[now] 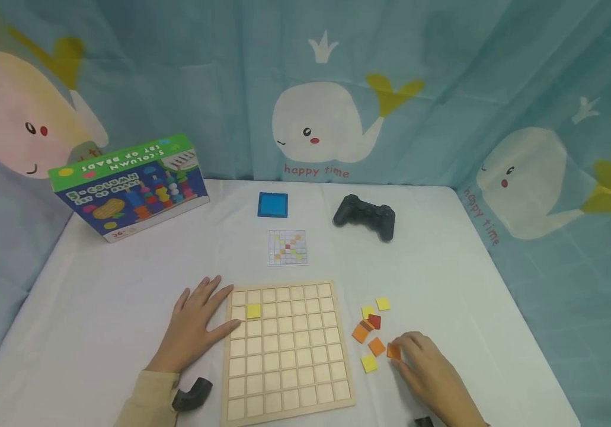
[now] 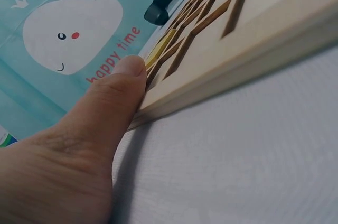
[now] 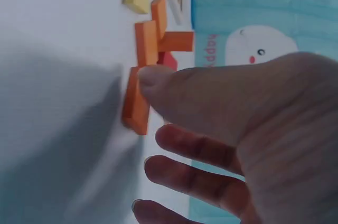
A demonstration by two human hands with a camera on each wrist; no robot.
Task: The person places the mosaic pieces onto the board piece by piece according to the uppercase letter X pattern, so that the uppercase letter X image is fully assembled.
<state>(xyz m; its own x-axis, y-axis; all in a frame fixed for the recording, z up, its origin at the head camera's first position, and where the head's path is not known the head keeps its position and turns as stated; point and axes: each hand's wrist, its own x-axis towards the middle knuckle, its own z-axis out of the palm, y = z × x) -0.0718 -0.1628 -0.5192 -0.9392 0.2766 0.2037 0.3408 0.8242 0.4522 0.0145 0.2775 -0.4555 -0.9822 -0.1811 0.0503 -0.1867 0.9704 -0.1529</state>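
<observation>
Pinching an orange tile (image 1: 393, 351) at the near right of the table (image 1: 97, 308), the right hand (image 1: 430, 373) has its thumb pressed on the tile's face, as the right wrist view shows (image 3: 136, 102), with the other fingers curled beneath; the tile is tipped up on its edge against the cloth. Just left of it lie the loose tiles (image 1: 370, 332): a yellow one nearest, then orange ones, a red one and two more yellow ones farther off, all right of the board (image 1: 286, 350).

At the board's far left edge the left hand (image 1: 195, 326) lies flat, fingers spread and relaxed, gripping nothing; its thumb (image 2: 124, 84) touches the wooden rim. One yellow tile (image 1: 253, 311) sits in the grid, second row from the far side, second column from the left. A dark object (image 1: 192, 395) rests by the left sleeve at the near edge.

Beyond the board lies a pattern card (image 1: 287, 247). Farther still are a blue square (image 1: 272, 204), a black gamepad (image 1: 365, 216) to its right, and a toy box (image 1: 129, 185) at the far left. A whale-print curtain (image 1: 332, 118) hangs behind.
</observation>
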